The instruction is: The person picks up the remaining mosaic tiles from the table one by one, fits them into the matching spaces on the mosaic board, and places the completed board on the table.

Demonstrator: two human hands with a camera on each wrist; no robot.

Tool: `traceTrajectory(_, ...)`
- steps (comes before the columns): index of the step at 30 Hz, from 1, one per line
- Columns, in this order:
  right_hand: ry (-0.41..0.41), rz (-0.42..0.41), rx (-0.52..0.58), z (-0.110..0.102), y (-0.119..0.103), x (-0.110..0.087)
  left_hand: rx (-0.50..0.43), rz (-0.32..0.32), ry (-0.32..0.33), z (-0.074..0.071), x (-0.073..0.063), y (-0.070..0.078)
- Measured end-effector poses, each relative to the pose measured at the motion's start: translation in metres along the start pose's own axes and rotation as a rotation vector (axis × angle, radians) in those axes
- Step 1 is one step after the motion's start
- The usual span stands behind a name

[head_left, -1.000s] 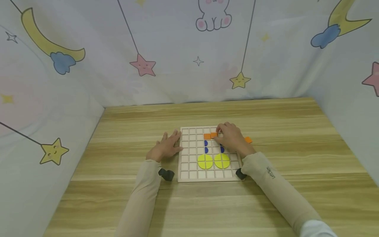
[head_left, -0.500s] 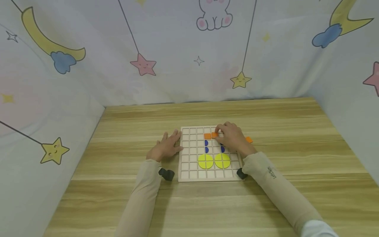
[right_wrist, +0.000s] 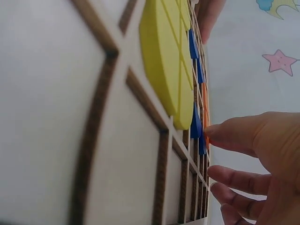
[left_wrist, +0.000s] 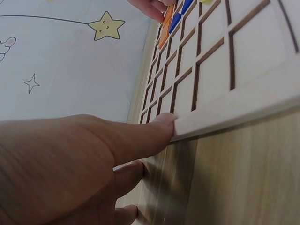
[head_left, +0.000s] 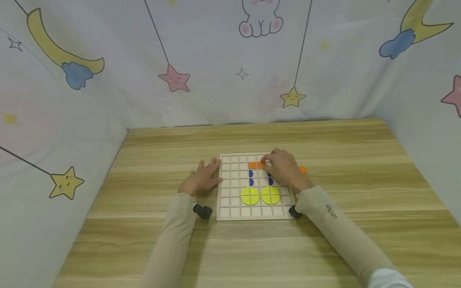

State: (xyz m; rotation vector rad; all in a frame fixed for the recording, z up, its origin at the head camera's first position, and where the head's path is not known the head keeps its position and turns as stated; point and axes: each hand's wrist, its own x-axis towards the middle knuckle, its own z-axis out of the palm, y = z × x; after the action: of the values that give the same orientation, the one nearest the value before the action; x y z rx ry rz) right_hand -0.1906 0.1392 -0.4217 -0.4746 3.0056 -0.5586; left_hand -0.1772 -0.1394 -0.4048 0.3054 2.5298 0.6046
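Observation:
A pale wooden grid board (head_left: 230,213) lies on the table, carrying flat coloured pieces. My right hand (head_left: 285,168) is over its upper right part, thumb and forefinger at an orange square tile (head_left: 261,165). That tile lies level in the grid beside another orange square tile (head_left: 252,165). In the right wrist view, the thumb (right_wrist: 229,136) touches the orange edge. My left hand (head_left: 202,177) rests at the board's left side with fingers spread, its thumb (left_wrist: 161,124) against the rim. Blue half-round pieces (head_left: 251,174) and yellow rounds (head_left: 250,196) sit lower in the grid.
Another orange piece (head_left: 303,170) lies right of the board, partly behind the right wrist. Dark wrist-worn cameras (head_left: 203,212) hang close to the table. A printed white cloth (head_left: 216,104) stands behind the wood-grained table (head_left: 162,248).
The orange tile under my right fingers has shifted slightly right and now lies flat in line with the other. My left hand has stayed in place.

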Motion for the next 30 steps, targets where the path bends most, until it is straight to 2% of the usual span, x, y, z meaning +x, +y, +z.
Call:
traceTrajectory(9,-0.023,0.035,0.029,-0.006,0.003,-0.003,-0.001,0.002,0.004,0.001,0.001,-0.002)
traceTrajectory(20,-0.006,0.079,0.139,-0.015,0.024,-0.011,-0.001,0.013,0.005,0.0,0.0,-0.001)
traceTrajectory(30,-0.014,0.122,0.193,-0.029,0.047,-0.03,0.006,0.011,0.007,0.0,0.0,0.0)
